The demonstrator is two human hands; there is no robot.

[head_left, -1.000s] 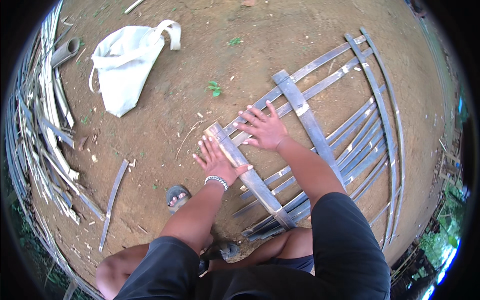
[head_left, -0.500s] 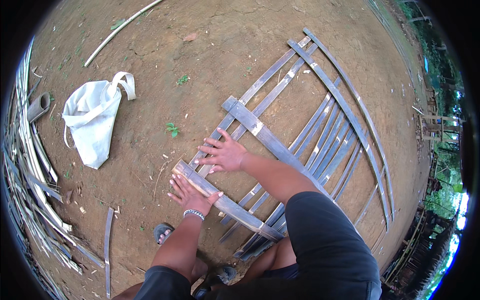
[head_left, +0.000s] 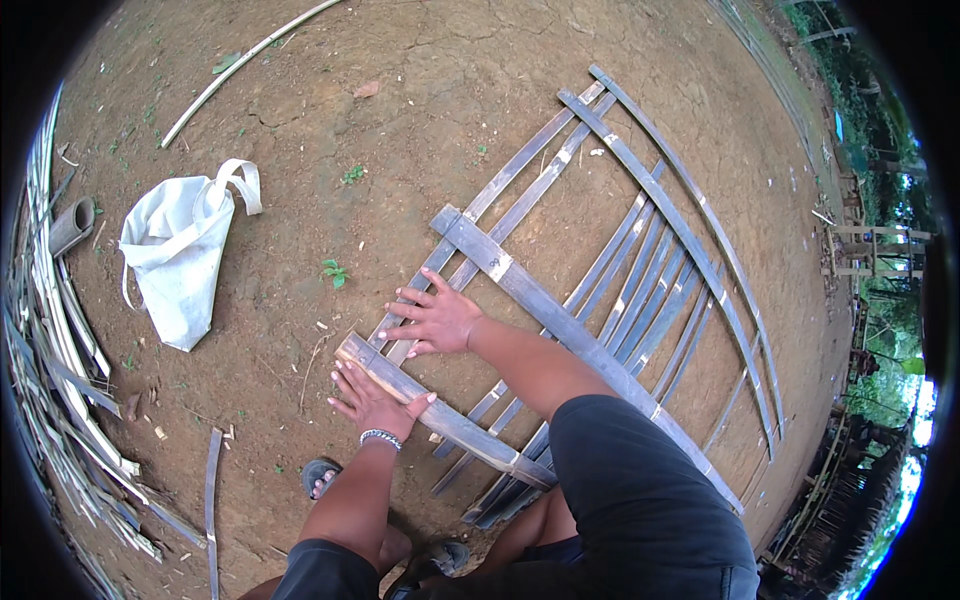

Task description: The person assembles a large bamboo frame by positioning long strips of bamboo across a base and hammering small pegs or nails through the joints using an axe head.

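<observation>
**Both hands flat on bamboo lattice, bare dirt ground**

Far left: pile of split bamboo strips (head_left: 50,370), thin and pale, plus a hollow bamboo tube (head_left: 72,225). Next: white cloth bag (head_left: 180,265), limp, with a loop handle. Left hand (head_left: 372,400), beaded bracelet on the wrist, lies palm down on the near crosspiece (head_left: 440,415), a rough tan slat; fingers spread, gripping nothing. Right hand (head_left: 435,320) lies just beyond it, flat on the long grey strips (head_left: 620,270); fingers splayed, nothing held. Far crosspiece (head_left: 560,315) runs diagonally, weathered grey. Strips fan out and curve to the right.
</observation>
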